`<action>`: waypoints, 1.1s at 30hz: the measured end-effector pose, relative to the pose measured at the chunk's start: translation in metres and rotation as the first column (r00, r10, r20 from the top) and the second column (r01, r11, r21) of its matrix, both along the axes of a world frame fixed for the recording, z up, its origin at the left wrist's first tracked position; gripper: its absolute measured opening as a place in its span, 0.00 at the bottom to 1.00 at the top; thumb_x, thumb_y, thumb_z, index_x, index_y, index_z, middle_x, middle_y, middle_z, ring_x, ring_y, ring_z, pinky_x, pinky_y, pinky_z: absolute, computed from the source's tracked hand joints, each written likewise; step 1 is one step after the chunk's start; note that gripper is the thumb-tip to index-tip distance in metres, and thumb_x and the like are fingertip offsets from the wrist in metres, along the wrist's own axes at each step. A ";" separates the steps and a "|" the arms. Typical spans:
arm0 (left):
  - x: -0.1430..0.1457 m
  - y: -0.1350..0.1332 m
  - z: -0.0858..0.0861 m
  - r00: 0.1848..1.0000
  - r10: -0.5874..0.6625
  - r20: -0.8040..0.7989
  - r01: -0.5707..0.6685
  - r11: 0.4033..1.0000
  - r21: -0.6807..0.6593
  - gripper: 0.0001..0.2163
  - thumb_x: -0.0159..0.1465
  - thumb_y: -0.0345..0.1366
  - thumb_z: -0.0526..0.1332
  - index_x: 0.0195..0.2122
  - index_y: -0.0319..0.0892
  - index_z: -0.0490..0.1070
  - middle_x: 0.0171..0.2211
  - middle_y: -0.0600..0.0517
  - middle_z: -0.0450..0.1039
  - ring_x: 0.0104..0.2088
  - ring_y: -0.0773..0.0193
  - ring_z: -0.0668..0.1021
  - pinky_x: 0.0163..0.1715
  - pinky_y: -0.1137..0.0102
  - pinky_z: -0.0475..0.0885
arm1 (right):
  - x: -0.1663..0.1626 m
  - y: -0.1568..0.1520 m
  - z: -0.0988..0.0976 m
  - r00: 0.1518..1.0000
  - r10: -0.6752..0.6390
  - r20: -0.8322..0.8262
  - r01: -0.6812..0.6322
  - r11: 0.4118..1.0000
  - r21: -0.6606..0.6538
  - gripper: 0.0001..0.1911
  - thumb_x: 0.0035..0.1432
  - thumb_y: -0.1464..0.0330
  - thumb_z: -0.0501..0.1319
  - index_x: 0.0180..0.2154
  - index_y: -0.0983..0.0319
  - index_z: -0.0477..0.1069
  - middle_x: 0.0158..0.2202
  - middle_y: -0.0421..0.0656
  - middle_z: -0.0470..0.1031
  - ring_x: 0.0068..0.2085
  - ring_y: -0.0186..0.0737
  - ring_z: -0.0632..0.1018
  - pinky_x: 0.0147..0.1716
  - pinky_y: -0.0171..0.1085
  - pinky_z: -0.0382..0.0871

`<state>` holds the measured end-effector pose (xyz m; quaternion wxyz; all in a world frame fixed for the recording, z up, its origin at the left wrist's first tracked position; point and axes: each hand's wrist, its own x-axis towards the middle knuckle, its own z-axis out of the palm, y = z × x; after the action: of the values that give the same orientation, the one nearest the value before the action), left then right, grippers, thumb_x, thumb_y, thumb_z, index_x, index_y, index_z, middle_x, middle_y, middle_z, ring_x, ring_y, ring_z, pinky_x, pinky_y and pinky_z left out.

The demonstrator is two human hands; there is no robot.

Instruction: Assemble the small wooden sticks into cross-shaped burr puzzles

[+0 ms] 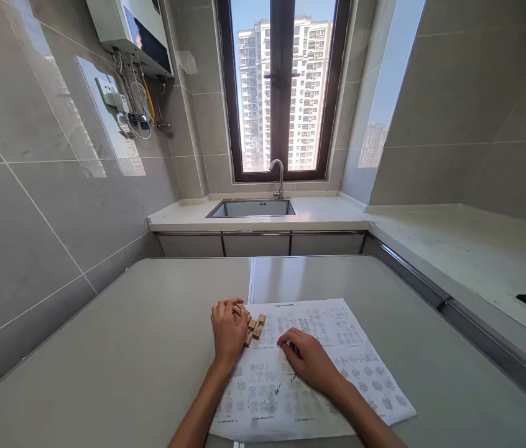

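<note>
Left hand point(228, 330) on wooden puzzle point(251, 326), right hand point(307, 358) flat on instruction sheet point(337, 348); handling stage, pieces not yet separated as far as I can tell.

Left fingers curl over the near-left part of the puzzle, closed loosely on it; how firm the hold is, can't tell. The blocks stick out just right of that grip, resting on the sheet's top-left corner. Right hand is empty, fingers together, pressing the paper, near the puzzle but apart from it. Puzzle's long axis seems to run diagonally, from the left fingertips toward the right hand; too small to be sure. Likely next move needs the right hand to come over and take the free end. Both sit on the grey table point(151, 323).
</note>
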<state>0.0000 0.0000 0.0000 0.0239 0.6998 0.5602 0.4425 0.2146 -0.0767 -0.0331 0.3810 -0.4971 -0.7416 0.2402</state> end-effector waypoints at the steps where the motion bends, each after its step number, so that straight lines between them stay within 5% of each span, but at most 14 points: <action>1: -0.006 0.005 -0.001 0.999 0.040 -0.022 -0.041 0.999 -0.011 0.10 0.68 0.35 0.56 0.44 0.45 0.77 0.47 0.44 0.75 0.50 0.48 0.74 0.53 0.52 0.68 | 0.000 0.000 0.000 1.000 -0.001 0.000 0.001 1.000 -0.002 0.11 0.68 0.71 0.54 0.41 0.57 0.76 0.41 0.43 0.79 0.37 0.42 0.78 0.40 0.39 0.70; 5: -0.022 0.017 -0.014 0.988 0.045 -0.145 -0.064 0.990 -0.127 0.12 0.68 0.35 0.57 0.44 0.50 0.80 0.56 0.46 0.73 0.59 0.43 0.69 0.56 0.48 0.66 | 0.000 0.001 -0.001 1.000 -0.007 0.000 0.007 1.000 -0.006 0.11 0.68 0.71 0.54 0.41 0.57 0.76 0.41 0.43 0.79 0.37 0.42 0.78 0.39 0.39 0.70; 12: -0.028 0.030 -0.034 0.980 0.025 -0.195 -0.072 0.969 -0.236 0.13 0.66 0.44 0.62 0.49 0.52 0.81 0.60 0.48 0.73 0.59 0.42 0.70 0.56 0.48 0.67 | -0.001 0.000 0.002 1.000 -0.001 -0.009 0.001 1.000 -0.013 0.12 0.69 0.70 0.54 0.42 0.57 0.77 0.41 0.44 0.80 0.38 0.44 0.79 0.40 0.40 0.71; 33: -0.038 0.041 -0.038 0.978 -0.016 -0.206 -0.037 0.968 -0.250 0.19 0.62 0.46 0.65 0.53 0.47 0.74 0.60 0.46 0.72 0.57 0.46 0.73 0.57 0.54 0.68 | 0.000 -0.001 0.004 1.000 -0.001 0.004 0.001 1.000 -0.014 0.12 0.69 0.69 0.54 0.42 0.57 0.77 0.41 0.44 0.80 0.37 0.43 0.79 0.40 0.41 0.71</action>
<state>-0.0375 0.0409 -0.0378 0.0522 0.7301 0.6152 0.2929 0.2143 -0.0774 -0.0294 0.3764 -0.5006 -0.7403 0.2442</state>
